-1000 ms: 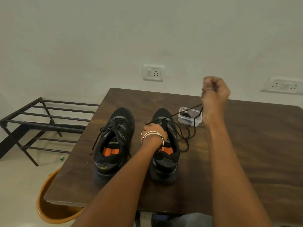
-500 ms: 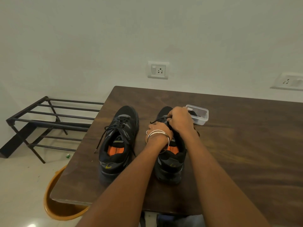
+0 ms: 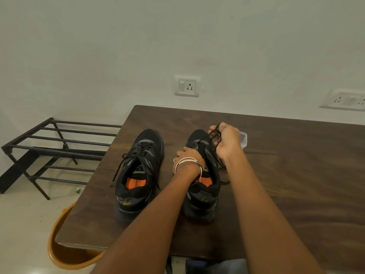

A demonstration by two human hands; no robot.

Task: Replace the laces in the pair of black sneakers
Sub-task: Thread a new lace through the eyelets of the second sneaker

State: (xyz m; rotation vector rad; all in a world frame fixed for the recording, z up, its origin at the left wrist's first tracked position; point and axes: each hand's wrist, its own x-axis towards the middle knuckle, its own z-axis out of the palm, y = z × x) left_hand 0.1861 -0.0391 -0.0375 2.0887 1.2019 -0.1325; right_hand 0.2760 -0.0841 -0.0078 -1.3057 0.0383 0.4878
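Two black sneakers with orange insoles stand side by side on the dark wooden table (image 3: 296, 184), toes pointing away from me. The left sneaker (image 3: 139, 173) is laced, its lace ends hanging loose. My left hand (image 3: 187, 158), with silver bangles on the wrist, rests on the tongue of the right sneaker (image 3: 203, 196) and holds it down. My right hand (image 3: 227, 142) pinches a black lace (image 3: 205, 137) that runs taut from the shoe's front eyelets up to my fingers. More of the lace lies on the table to the right of the shoe.
A small clear plastic box (image 3: 244, 138) sits just behind my right hand. A black metal shoe rack (image 3: 57, 149) stands on the floor to the left. An orange tub (image 3: 65, 248) sits under the table's near left corner. Wall sockets (image 3: 187, 86) are behind.
A second ago my right hand held the lace high to the right. It then dropped to the shoe's eyelets and has now lifted slightly, pulling the lace forward. The left hand stayed on the shoe.
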